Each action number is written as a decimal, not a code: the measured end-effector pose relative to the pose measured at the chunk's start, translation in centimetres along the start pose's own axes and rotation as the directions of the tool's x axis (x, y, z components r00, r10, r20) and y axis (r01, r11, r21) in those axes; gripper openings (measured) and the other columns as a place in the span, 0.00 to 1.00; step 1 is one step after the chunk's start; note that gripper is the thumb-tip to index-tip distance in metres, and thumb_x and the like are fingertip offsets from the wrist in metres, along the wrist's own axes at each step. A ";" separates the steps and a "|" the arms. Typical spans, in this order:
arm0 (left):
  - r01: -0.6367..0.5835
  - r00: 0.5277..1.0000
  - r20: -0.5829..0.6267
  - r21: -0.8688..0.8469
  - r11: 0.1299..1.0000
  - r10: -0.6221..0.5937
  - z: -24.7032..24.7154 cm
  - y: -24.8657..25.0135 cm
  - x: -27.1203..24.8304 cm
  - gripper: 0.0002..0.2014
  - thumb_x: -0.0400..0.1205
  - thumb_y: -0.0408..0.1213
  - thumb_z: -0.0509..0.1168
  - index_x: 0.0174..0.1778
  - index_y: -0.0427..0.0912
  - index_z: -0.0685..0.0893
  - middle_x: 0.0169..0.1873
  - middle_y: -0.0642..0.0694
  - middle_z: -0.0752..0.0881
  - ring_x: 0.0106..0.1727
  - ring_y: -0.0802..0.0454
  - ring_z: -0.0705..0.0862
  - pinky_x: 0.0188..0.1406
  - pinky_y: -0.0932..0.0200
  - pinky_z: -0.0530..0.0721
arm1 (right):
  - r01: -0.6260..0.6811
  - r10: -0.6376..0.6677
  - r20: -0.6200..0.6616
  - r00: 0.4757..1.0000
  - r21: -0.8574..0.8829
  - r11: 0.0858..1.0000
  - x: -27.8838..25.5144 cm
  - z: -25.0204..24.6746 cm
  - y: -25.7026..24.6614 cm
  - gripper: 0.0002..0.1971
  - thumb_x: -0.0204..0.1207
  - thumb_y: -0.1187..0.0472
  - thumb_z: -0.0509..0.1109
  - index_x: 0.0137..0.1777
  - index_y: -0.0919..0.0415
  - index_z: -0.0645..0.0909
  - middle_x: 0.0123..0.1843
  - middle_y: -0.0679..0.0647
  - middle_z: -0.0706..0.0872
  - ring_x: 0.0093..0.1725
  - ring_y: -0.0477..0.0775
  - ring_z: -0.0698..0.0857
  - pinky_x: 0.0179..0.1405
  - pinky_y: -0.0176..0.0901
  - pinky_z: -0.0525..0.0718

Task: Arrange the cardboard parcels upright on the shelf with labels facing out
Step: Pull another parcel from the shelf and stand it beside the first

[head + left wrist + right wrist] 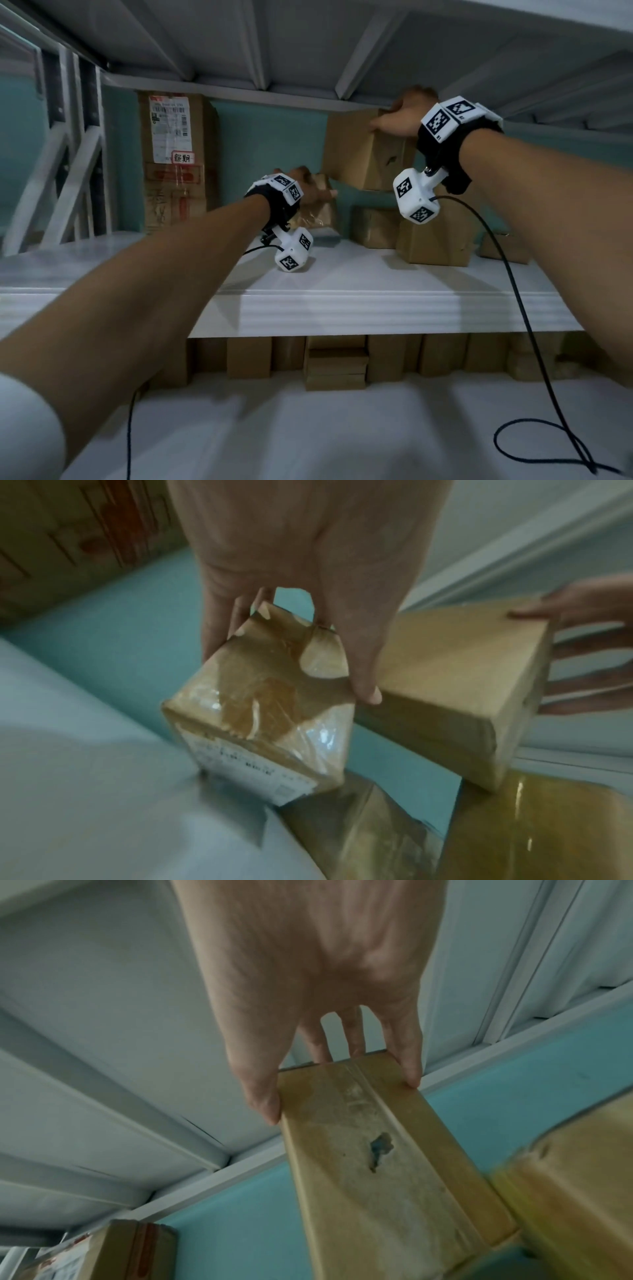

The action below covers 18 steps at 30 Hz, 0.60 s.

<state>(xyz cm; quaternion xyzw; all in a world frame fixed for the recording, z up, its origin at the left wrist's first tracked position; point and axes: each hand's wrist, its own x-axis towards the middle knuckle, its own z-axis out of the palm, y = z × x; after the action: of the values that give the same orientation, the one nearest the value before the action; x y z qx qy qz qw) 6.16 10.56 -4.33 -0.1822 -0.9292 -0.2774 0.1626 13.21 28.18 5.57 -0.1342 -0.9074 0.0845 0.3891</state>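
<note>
Two parcels are in hand at once, one per hand, so you are mid-arrangement.

Head view: your left hand [308, 188] is at the back of the shelf [342, 274], about midway along it, on a small taped parcel [320, 205] that is largely hidden behind the wrist. Your right hand [400, 113] is raised near the underside of the shelf above, clamped over the top of a taller plain parcel [366, 154] held clear above the boxes at the shelf's right rear. A labelled carton [174, 157] already stands upright at the left rear, label out.

Left wrist view: your fingers [363, 669] and thumb are curled over the upper end of the small taped parcel [263, 704], pinching it from both sides. It is tilted, with its lower corner at the shelf surface. A white label [240, 767] sits on its lower face, turned toward the shelf front.

Right wrist view: thumb on one side and fingers [407, 1064] on the other grip the top end of the taller plain parcel [377, 1164]. A small tear shows on the near face; no label is visible there.

Next, as I judge it: stand the small parcel square, label forward, then turn the tall one to find its label before setting it down beside it.
</note>
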 end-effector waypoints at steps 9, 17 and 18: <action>0.058 0.947 0.313 -0.374 0.926 0.068 2.6 3.6 0.8 0.32 0.79 0.40 0.72 0.78 0.39 0.67 0.65 0.40 0.76 0.65 0.38 0.80 0.57 0.39 0.86 | -0.044 0.042 0.024 0.999 0.082 0.996 -2.7 -1.9 0.2 0.44 0.52 0.27 0.69 0.68 0.50 0.81 0.67 0.53 0.83 0.62 0.59 0.83 0.63 0.52 0.83; -0.038 0.996 0.056 -0.361 0.932 0.062 -1.2 1.5 0.8 0.57 0.73 0.44 0.77 0.84 0.55 0.38 0.82 0.41 0.59 0.73 0.38 0.73 0.55 0.45 0.87 | -0.070 0.061 0.041 0.997 0.282 0.957 -3.5 -2.8 -1.6 0.49 0.49 0.29 0.71 0.71 0.53 0.77 0.65 0.53 0.84 0.58 0.60 0.86 0.56 0.54 0.87; -0.058 0.996 0.042 -0.389 0.919 0.081 -1.8 1.4 0.7 0.56 0.73 0.43 0.77 0.84 0.56 0.39 0.82 0.43 0.59 0.73 0.40 0.74 0.55 0.46 0.87 | -0.081 0.068 0.052 0.996 0.325 0.942 -3.6 -2.8 -2.0 0.50 0.47 0.29 0.72 0.72 0.53 0.77 0.65 0.53 0.85 0.57 0.59 0.87 0.56 0.53 0.87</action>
<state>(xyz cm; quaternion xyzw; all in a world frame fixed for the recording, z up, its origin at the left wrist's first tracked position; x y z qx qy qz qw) 6.45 10.80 -2.00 -0.2514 -0.8533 -0.4442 0.1064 17.28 25.30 5.56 -0.1004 -0.8829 0.2508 0.3841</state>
